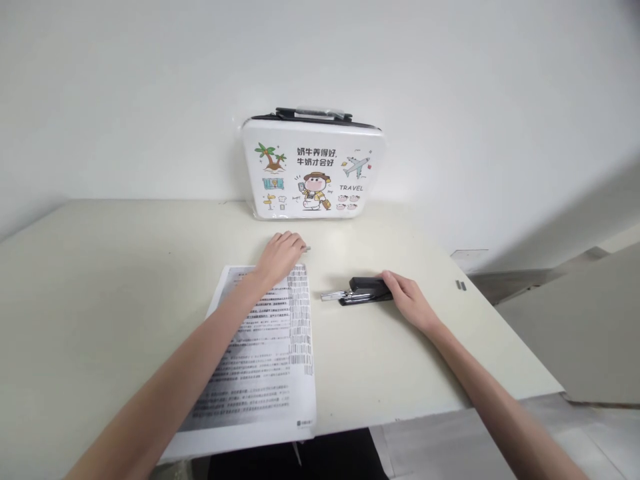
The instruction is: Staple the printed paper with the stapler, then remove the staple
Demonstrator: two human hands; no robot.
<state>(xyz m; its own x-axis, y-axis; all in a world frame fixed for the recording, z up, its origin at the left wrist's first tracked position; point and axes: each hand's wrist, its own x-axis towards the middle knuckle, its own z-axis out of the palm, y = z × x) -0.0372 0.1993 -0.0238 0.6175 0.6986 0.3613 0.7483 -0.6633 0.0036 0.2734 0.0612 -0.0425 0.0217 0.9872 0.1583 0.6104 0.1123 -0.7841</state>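
Observation:
Over the top edge of a stack of printed sheets (250, 393), my left hand (283, 257) is closed on a small grey piece (307, 249) that pokes out past its fingertips; it looks like a strip of staples. To the right, my right hand (407, 299) grips the rear end of a black stapler (367, 291) lying on the table. The stapler's metal tray sticks out of its front, pointing left towards the paper. My left forearm hides part of the sheets.
A white case with cartoon prints (313, 170) stands upright against the wall at the back of the pale table (125, 267). Two small grey pieces (461, 285) lie near the table's right edge.

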